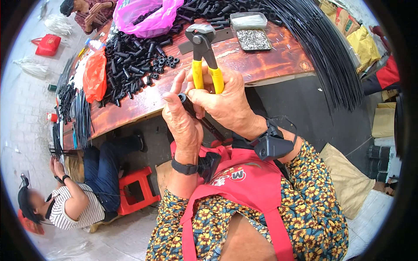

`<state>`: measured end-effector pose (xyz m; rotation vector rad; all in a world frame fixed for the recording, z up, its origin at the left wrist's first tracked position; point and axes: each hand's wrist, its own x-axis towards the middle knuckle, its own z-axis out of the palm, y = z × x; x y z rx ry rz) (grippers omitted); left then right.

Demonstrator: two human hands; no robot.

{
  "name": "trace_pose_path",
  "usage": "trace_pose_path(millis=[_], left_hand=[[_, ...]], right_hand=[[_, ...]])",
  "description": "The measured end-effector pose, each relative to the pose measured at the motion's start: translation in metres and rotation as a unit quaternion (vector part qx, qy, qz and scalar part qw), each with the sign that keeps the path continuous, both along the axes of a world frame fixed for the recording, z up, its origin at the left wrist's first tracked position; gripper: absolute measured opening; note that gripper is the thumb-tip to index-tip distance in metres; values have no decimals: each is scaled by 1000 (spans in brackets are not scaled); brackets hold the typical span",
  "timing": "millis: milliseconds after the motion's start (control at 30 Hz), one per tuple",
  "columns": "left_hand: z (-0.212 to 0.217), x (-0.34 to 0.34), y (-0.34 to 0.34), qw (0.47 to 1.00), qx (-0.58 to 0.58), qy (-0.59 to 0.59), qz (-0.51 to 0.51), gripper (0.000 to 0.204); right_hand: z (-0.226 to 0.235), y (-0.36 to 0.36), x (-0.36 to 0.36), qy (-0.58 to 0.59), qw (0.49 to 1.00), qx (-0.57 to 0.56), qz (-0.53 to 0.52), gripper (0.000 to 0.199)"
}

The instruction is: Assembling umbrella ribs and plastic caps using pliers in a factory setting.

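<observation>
Yellow-handled pliers [203, 50] stand upright in my right hand [230, 98], their metal jaws pointing away from me over the table edge. The fingers of that hand wrap around the grips. Lower and to the left, my left hand [180, 124] is closed on a black rod with a hollow tubular end [186, 102]. The tube's open end faces up beside my left thumb, and the rod slants down toward my lap. The right fingertips are close to the tube; whether they touch it I cannot tell.
Black plastic tubular parts [130, 65] pile on the wooden table [278, 56], near a pink bag [148, 17] and an orange bag [94, 76]. A tray of small metal pieces [254, 40] sits at the far edge. Long black rods [322, 52] hang off the right. A co-worker [78, 200] sits left.
</observation>
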<state>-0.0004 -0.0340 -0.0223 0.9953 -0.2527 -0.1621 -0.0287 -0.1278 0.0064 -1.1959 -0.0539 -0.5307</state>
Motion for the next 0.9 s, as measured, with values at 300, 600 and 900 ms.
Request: trace_pose_path(millis=[300, 600, 900], left_hand=[[1, 0, 2, 1000, 11, 9, 8, 77], [0, -2, 9, 999, 19, 40, 17, 78], [-16, -5, 18, 999, 26, 27, -22, 61]], right_hand=[[1, -9, -1, 36, 996, -68, 34, 17], [5, -11, -5, 70, 993, -15, 97, 19], [2, -16, -1, -183, 909, -362, -98, 25]])
